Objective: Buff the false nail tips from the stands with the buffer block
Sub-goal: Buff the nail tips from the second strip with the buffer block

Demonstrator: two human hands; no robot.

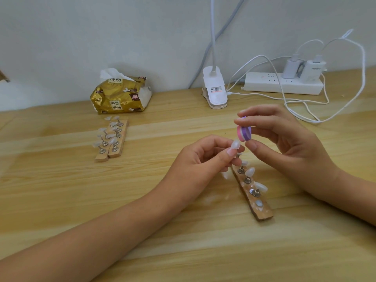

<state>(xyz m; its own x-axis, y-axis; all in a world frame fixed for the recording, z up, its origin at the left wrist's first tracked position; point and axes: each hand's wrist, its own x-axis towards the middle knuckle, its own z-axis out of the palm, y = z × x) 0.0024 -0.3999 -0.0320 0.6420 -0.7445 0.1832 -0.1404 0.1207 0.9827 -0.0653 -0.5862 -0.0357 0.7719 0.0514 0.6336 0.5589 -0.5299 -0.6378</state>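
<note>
Nearest is the left forearm (97,231), which crosses the wooden table (61,190) from the near-left corner. Farther back on the left, two loaded stands (110,141) lie side by side, their tips all seated, with a gold tissue pack (121,94) behind them.

Toward the middle, the left hand (203,157) pinches one false nail tip (235,144) between thumb and forefinger, raised off the table with its curved face turned toward the other hand. Just right of it, close to touching, is the pink-and-purple buffer block (243,133), which the right hand (284,139) grips between its thumb below and fingers above.

Below both hands lies a third stand (254,197) with several tips on it and one bare spot at its near end.

The buffing of this single tip seems about to begin. Next, I judge, the block must meet the tip's face with light, short strokes while the pinch holds firm, since so small a piece could easily twist or slip.
</note>
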